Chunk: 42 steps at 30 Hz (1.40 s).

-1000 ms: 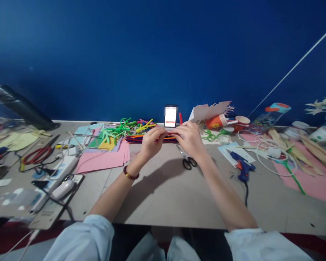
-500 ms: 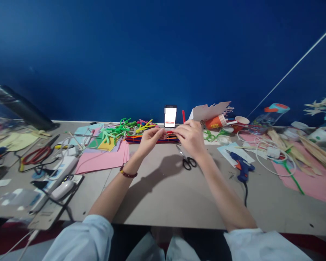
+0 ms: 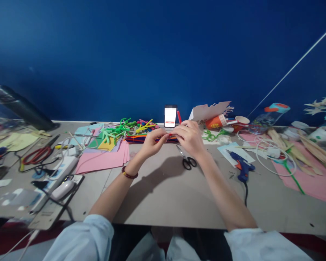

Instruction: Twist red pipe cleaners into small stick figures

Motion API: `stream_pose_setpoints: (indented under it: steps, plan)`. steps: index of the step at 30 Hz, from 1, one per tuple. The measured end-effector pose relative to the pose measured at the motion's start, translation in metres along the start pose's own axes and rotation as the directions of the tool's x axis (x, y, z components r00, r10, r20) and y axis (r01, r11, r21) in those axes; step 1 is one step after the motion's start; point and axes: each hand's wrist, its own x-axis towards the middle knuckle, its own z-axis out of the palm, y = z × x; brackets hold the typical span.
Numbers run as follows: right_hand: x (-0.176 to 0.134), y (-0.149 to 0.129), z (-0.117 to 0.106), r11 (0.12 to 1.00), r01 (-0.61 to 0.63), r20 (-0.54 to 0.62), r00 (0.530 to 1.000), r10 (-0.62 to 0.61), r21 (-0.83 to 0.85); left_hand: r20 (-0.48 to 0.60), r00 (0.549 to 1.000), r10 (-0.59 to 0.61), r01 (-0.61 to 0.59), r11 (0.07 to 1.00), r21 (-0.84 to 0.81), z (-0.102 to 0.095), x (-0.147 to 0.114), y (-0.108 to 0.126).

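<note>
My left hand [image 3: 155, 140] and my right hand [image 3: 189, 138] meet fingertip to fingertip above the table, both closed in a pinch. Between them runs a red pipe cleaner [image 3: 179, 117], its free end sticking up behind my right hand's fingers. Only a short bit of red shows between the fingertips; the rest is hidden. Behind my hands lies a bundle of coloured pipe cleaners [image 3: 136, 139]. Black-handled scissors [image 3: 187, 162] rest on the table below my right hand. A lit phone [image 3: 170, 116] stands upright against the wall just beyond.
Green and yellow twisted pipe cleaners [image 3: 119, 131] and pink paper [image 3: 100, 161] lie left. A power strip [image 3: 55, 181] with cables is nearer me. On the right are a blue glue gun [image 3: 241, 166], a tipped stack of paper cups [image 3: 216, 121] and a white cable [image 3: 260, 159].
My fingertips have come closer together, the left hand shifting slightly right. The upright end of the red pipe cleaner has moved left and now leans.
</note>
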Motion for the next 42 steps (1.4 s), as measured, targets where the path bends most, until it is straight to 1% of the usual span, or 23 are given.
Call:
stream_pose_setpoints:
  steps: [3,5,10,15,17,19,20,21,22,23,24,25,26,27,29,30,31,33,36,39,42]
  plan:
    - [0.0,0.001,-0.001,1.0,-0.007,-0.005,1.0,0.007,-0.005,0.005,0.998,-0.067,0.067,0.994,-0.083,0.002,-0.002,-0.004]
    - [0.0,0.001,-0.001,1.0,-0.009,-0.004,1.0,0.009,-0.019,0.002,0.995,-0.095,0.095,0.991,-0.094,0.003,-0.003,-0.007]
    - [0.0,0.001,0.0,0.999,0.012,0.003,1.0,-0.012,-0.033,-0.029,0.999,-0.027,0.028,1.0,0.006,0.003,-0.004,-0.003]
    - [0.0,-0.001,-0.001,0.999,0.021,0.023,1.0,-0.02,-0.045,-0.062,0.998,0.021,-0.018,0.999,0.051,0.005,-0.004,0.002]
    - [0.001,-0.003,-0.002,0.999,0.02,0.021,1.0,-0.019,-0.032,-0.067,0.998,-0.012,0.014,0.999,0.032,0.005,-0.004,0.001]
    - [0.001,-0.004,-0.004,1.0,0.011,0.014,1.0,-0.012,0.018,-0.06,0.994,-0.088,0.086,0.996,-0.037,0.003,-0.003,0.0]
    - [0.002,-0.004,-0.005,0.998,-0.012,-0.004,1.0,0.013,0.054,-0.061,0.99,-0.131,0.126,0.988,-0.085,0.002,-0.003,-0.001]
    - [0.002,-0.004,-0.005,0.993,-0.061,-0.036,0.997,0.065,0.096,-0.06,0.984,-0.169,0.16,0.978,-0.133,-0.001,-0.002,-0.002]
    - [0.002,-0.003,-0.006,0.98,-0.135,-0.08,0.986,0.147,0.144,-0.061,0.978,-0.198,0.185,0.967,-0.175,-0.003,-0.002,-0.003]
    - [0.001,-0.001,-0.005,0.953,-0.225,-0.123,0.96,0.253,0.202,-0.062,0.974,-0.217,0.2,0.957,-0.208,-0.006,-0.001,-0.004]
    - [0.001,0.001,-0.005,0.908,-0.318,-0.142,0.92,0.365,0.272,-0.062,0.971,-0.23,0.21,0.95,-0.23,-0.008,-0.001,-0.005]
    - [0.0,0.004,-0.003,0.847,-0.401,-0.12,0.877,0.465,0.348,-0.06,0.97,-0.235,0.214,0.946,-0.243,-0.01,-0.001,-0.006]
    - [-0.001,0.006,-0.001,0.78,-0.463,-0.05,0.847,0.53,0.422,-0.057,0.969,-0.238,0.217,0.943,-0.253,-0.012,0.0,-0.007]
    - [-0.001,0.008,0.001,0.713,-0.507,0.055,0.831,0.553,0.484,-0.058,0.968,-0.244,0.222,0.939,-0.261,-0.012,0.0,-0.008]
    - [-0.002,0.011,0.004,0.619,-0.562,0.253,0.817,0.518,0.549,-0.07,0.962,-0.265,0.235,0.928,-0.289,-0.012,0.001,-0.01]
    - [-0.002,0.011,0.005,0.596,-0.58,0.316,0.81,0.494,0.556,-0.078,0.956,-0.282,0.243,0.915,-0.322,-0.012,0.001,-0.012]
    - [-0.002,0.01,0.005,0.588,-0.593,0.35,0.803,0.483,0.551,-0.08,0.949,-0.306,0.256,0.892,-0.372,-0.011,0.002,-0.013]
    - [-0.001,0.007,0.005,0.595,-0.608,0.356,0.793,0.495,0.526,-0.048,0.93,-0.364,0.293,0.815,-0.5,-0.01,0.003,-0.015]
    - [-0.001,0.002,0.006,0.591,-0.613,0.313,0.784,0.536,0.524,0.04,0.902,-0.429,0.349,0.672,-0.653,-0.01,0.003,-0.019]
    - [-0.001,-0.002,0.009,0.535,-0.635,0.282,0.751,0.597,0.558,0.08,0.874,-0.479,0.377,0.564,-0.735,-0.008,0.0,-0.025]
    - [-0.002,-0.003,0.015,0.456,-0.665,0.279,0.699,0.658,0.592,0.056,0.854,-0.517,0.364,0.518,-0.774,-0.004,-0.002,-0.033]
